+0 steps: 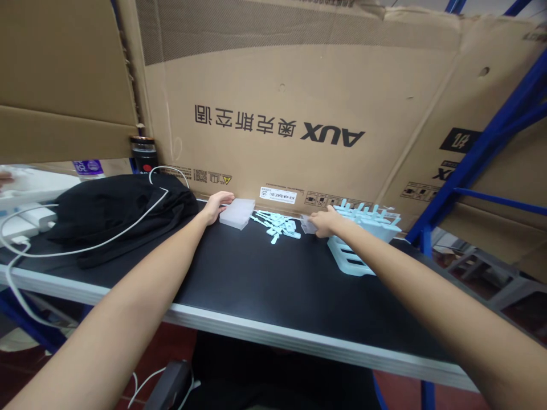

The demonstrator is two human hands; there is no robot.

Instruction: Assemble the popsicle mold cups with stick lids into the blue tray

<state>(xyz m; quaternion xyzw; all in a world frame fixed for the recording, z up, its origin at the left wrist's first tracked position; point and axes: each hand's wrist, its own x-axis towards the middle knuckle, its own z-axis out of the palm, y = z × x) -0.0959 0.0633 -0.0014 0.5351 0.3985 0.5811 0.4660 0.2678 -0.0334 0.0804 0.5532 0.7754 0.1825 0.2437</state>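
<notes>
At the back of the black tabletop, my left hand [217, 207] is at the left end of a translucent white plastic box [238, 214], its fingers curled around the back corner. My right hand [323, 221] is closed on a small clear plastic piece [307, 224], partly hidden by the fingers. Between the hands lies a loose pile of light-blue plastic popsicle sticks [277, 224]. Just right of my right hand stands a light-blue popsicle mold [354, 259] with several stick handles upright in its top; my forearm covers part of it.
A large cardboard panel [273, 85] rises right behind the table. On the left are a black cloth bag [115, 210], white cables [98, 249], a white charger [40, 219] and a dark jar [144, 154]. Blue rack posts [474, 154] stand at right. The metal table edge [256, 335] runs in front.
</notes>
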